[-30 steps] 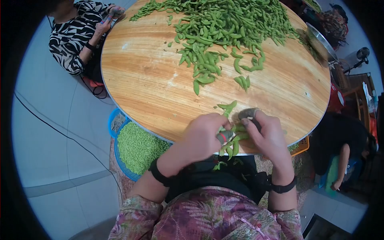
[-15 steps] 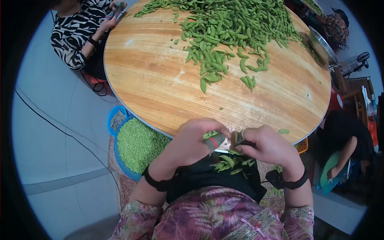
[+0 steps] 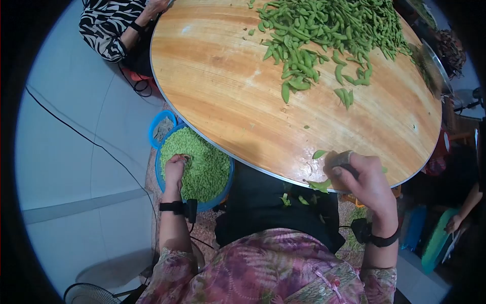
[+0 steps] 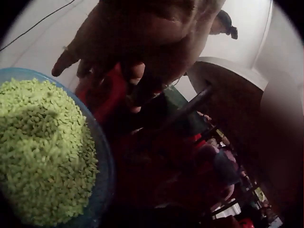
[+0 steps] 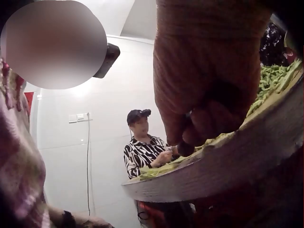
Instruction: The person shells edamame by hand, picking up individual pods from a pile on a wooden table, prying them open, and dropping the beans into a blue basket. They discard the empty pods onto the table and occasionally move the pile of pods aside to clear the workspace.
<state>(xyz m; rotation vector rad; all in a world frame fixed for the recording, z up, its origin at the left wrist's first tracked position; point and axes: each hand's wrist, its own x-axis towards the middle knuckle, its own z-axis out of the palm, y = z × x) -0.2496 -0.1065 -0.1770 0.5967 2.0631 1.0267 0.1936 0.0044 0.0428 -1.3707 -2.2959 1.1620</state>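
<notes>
My left hand (image 3: 175,171) is over the blue basin (image 3: 158,177) heaped with shelled green beans (image 3: 205,175). In the left wrist view the left hand (image 4: 137,52) shows spread, loosely bent fingers beside the beans (image 4: 42,156), with nothing seen in them. My right hand (image 3: 367,180) is at the near rim of the round wooden table (image 3: 228,101), thumb and index finger bent, dark covers on the fingertips. Green pod pieces (image 3: 319,186) lie right beside it. In the right wrist view its fingers curl inward; I cannot tell whether they hold anything.
A big pile of edamame pods (image 3: 339,30) covers the table's far side. Stray scraps (image 3: 286,200) lie on my dark lap. A small blue container (image 3: 151,134) stands behind the basin. Another person in a zebra-print shirt (image 3: 109,28) sits at far left. A fan (image 3: 91,294) stands at lower left.
My left hand has left the table edge and moved left and down to the bean basin. The right hand has shifted slightly right. The pods that were between my hands are gone from there.
</notes>
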